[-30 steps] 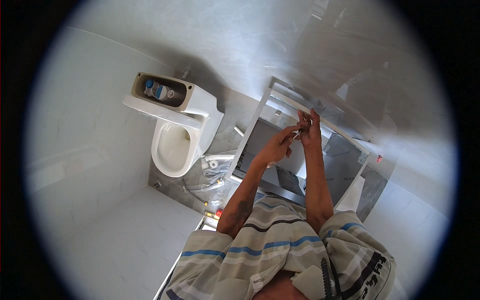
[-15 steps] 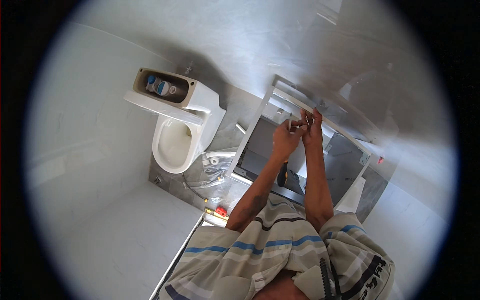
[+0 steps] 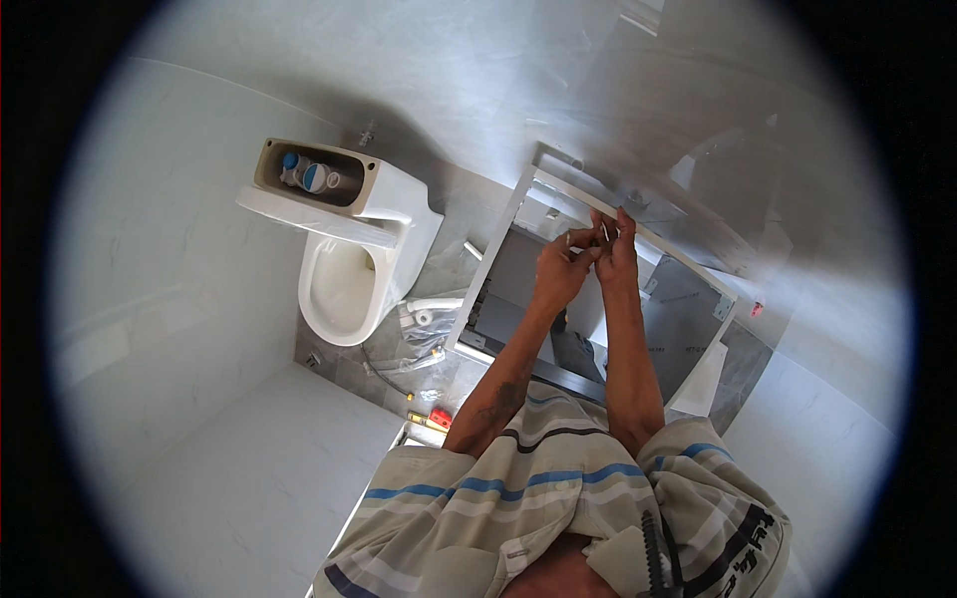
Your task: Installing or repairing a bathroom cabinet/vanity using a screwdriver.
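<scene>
My left hand (image 3: 563,269) is closed, pinching something small and thin that I cannot make out, close against my right fingertips. Beside it, my right hand (image 3: 616,249) has its fingers bent round a small item at the back rail (image 3: 668,245) of an open-topped white vanity cabinet (image 3: 484,262); what they grip is too small to name. Both hands are over the cabinet's grey interior (image 3: 511,314). A dark tool handle (image 3: 560,321) shows partly behind my left forearm, inside the cabinet's outline.
A white toilet (image 3: 339,324) with open tank (image 3: 319,184) stands left. Plastic-wrapped pipes (image 3: 424,317), a hose (image 3: 384,382) and a red object (image 3: 440,419) lie on the floor. A white panel (image 3: 706,384) is at the cabinet's right; a marbled wall (image 3: 718,120) rises behind.
My left hand has risen toward my right fingers and turned. The dark tool handle, plain half a second ago below my left hand, is now mostly hidden. The view has shifted slightly.
</scene>
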### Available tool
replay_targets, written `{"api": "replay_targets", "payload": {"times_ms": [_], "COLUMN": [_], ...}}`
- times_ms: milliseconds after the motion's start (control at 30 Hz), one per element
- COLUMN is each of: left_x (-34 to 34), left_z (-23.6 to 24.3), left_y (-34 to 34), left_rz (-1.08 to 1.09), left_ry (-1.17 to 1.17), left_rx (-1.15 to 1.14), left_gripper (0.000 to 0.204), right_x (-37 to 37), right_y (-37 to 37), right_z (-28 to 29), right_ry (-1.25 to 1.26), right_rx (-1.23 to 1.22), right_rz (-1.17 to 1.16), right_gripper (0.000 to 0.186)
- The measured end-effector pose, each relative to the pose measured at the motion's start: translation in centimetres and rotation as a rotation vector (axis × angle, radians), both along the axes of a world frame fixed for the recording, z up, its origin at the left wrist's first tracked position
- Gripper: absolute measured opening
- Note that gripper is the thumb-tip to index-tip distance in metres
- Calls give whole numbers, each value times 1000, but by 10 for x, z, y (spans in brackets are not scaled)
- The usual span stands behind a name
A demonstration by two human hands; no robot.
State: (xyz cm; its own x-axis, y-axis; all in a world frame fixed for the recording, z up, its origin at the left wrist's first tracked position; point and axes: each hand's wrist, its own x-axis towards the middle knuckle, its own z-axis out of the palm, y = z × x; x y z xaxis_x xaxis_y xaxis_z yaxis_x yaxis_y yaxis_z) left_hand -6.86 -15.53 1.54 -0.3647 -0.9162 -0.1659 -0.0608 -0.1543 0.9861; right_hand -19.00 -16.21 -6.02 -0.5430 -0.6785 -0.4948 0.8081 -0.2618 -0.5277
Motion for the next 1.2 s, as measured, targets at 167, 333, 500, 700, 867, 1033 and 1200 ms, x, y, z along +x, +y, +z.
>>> {"api": "replay_targets", "payload": {"times_ms": [167, 333, 500, 700, 867, 1033, 1200], "left_x": [4, -2, 28, 31, 20, 18, 13], "left_z": [-18, -20, -18, -28, -32, -33, -31], "left_y": [-4, -8, -19, -30, -34, -35, -39], "left_rz": [-15, -122, -25, 301, 381, 421, 393], "left_ry": [-17, -34, 204, 720, 772, 720, 739], "left_rx": [-238, -291, 221, 525, 503, 472, 437], "left_gripper": [21, 16, 11, 10, 13, 13, 14], "right_x": [-6, -23, 0, 7, 5, 3, 5], "right_y": [1, 3, 6, 4, 4, 3, 1], "right_z": [-6, -18, 19, 22, 22, 18, 19], "right_ry": [-114, -107, -77, -85, -68, -101, -123], "right_rx": [-51, -39, -30, -43, -35, -48, -9], "right_rz": [159, 116, 66, 55, 53, 39, 38], "right_gripper": [28, 25, 29, 33, 35, 36, 19]}}
